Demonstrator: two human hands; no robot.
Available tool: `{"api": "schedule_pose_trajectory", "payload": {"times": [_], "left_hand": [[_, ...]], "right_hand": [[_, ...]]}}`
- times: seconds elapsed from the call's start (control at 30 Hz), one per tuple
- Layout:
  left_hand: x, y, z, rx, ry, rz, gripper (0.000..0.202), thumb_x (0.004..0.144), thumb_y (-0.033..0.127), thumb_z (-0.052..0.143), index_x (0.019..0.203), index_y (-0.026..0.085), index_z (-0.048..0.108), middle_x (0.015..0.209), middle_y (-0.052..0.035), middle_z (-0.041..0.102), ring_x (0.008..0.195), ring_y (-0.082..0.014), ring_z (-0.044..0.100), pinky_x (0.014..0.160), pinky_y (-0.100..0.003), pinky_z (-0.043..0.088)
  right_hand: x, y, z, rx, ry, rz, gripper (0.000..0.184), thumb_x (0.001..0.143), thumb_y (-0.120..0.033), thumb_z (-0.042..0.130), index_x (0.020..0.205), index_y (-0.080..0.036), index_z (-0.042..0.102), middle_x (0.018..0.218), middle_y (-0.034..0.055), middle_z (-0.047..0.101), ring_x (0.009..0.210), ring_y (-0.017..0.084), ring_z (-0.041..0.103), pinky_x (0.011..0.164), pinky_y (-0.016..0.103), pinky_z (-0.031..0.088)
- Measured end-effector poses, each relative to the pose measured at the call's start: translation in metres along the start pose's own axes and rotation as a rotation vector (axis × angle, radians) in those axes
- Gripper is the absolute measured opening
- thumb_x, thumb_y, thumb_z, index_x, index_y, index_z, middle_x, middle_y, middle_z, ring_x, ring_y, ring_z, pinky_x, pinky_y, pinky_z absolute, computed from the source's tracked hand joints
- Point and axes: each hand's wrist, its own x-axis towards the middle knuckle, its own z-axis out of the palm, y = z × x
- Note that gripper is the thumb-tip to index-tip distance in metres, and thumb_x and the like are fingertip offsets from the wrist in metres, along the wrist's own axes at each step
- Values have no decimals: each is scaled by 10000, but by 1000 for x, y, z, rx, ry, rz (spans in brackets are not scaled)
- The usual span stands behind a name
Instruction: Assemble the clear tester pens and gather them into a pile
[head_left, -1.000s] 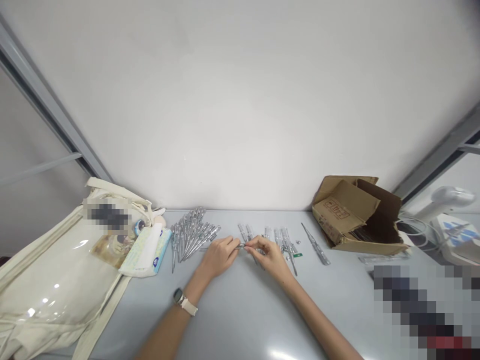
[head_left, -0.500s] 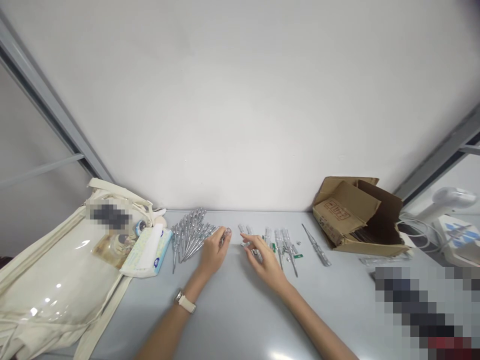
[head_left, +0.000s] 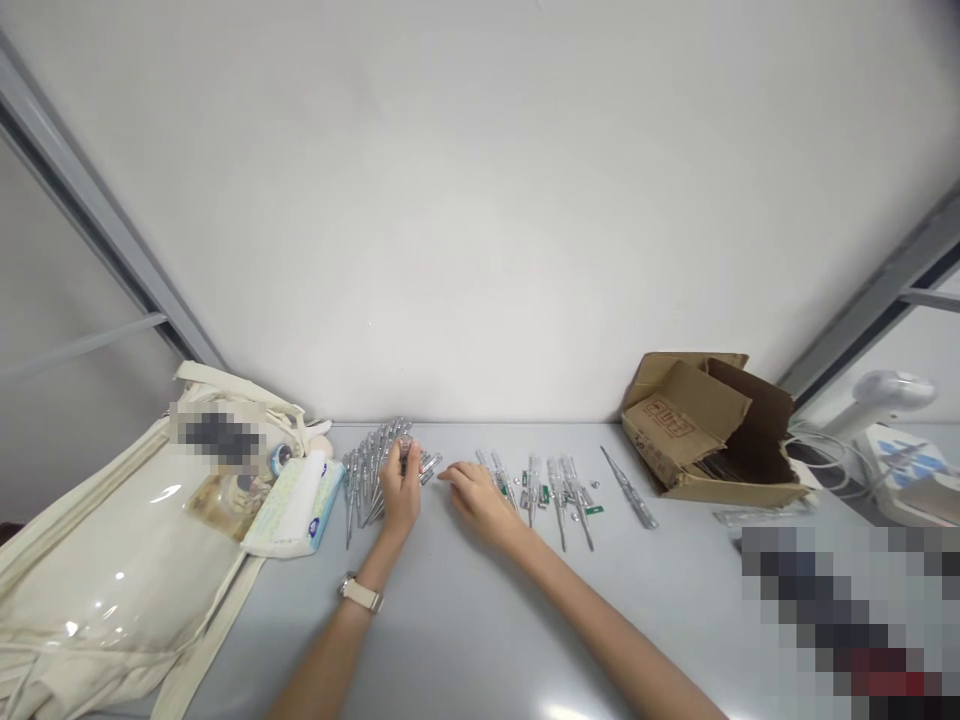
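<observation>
My left hand (head_left: 400, 487) is closed around a clear-handled screwdriver (head_left: 405, 442); its handle end shows above the fingers and the rest is hidden. Just behind and beside that hand lies a fanned pile of clear-handled screwdrivers (head_left: 364, 475) with metal shafts. A short way to the right, my right hand (head_left: 476, 497) reaches leftward, palm down, fingers extended and slightly bent, with nothing visible in them. Beyond its wrist are several more clear-handled screwdrivers (head_left: 556, 480), with small green pieces (head_left: 594, 510) and tiny metal parts (head_left: 574, 517) among them.
One separate screwdriver (head_left: 628, 487) lies slantwise near an open cardboard box (head_left: 667, 425). On the left are a tissue pack (head_left: 289, 510) and a clear-fronted cream bag (head_left: 112, 540). A white device with cable (head_left: 892, 440) stands at far right. A wall backs the grey table (head_left: 450, 620).
My left hand has moved left, over the screwdriver pile, with the screwdriver in it. My right hand has shifted left, and the small shiny piece at its fingertips no longer shows.
</observation>
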Motion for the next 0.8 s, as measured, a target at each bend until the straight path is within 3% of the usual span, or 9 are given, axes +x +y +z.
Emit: {"api": "schedule_pose_trajectory", "payload": {"times": [0.2,0.33,0.43,0.53,0.63,0.73,0.8], "left_hand": [[3,-5,-2,-8,6,-7,289,932,438,469,790,194,528,594,51,459,569,-121,468,620,-246,394],[2,-5,-2,69,-19,16,282,938,420,454,768,199,497,585,52,452,550,-122,447,581,-242,365],[-2,-4,-1,216,-122,125,276,939,374,452,720,206,454,583,48,443,545,-124,430,563,-244,329],[-10,-3,0,385,-345,310,221,945,293,418,745,209,463,624,32,475,574,-132,458,584,-250,323],[-16,-4,3,499,-536,453,156,934,222,394,810,212,488,703,4,541,622,-145,514,602,-256,331],[-19,-6,5,560,-596,490,137,926,204,394,826,215,488,729,-5,564,615,-148,522,592,-261,328],[-19,-7,5,589,-599,483,139,927,203,393,821,217,482,730,-6,568,613,-150,523,590,-264,326]], "right_hand": [[37,1,26,-186,-110,-80,133,902,-73,473,945,-170,554,919,63,597,873,205,510,814,341,397],[27,2,27,-214,-123,-128,99,927,-110,476,890,-173,545,865,44,570,851,191,505,822,333,404],[9,1,16,-217,-96,-107,105,917,-106,481,871,-186,532,871,40,537,847,194,503,794,335,418],[-10,4,-1,-72,11,-57,146,901,-83,455,951,-206,517,914,38,519,884,191,519,789,325,438],[-21,11,-18,198,212,92,147,897,-145,462,1022,-214,494,858,19,520,819,169,537,764,305,457],[-22,16,-29,486,418,313,94,878,-254,517,956,-209,491,751,-13,520,700,147,531,700,287,458],[-20,18,-31,707,476,434,139,866,-333,550,896,-212,488,711,-17,543,665,141,541,658,272,454]]}}
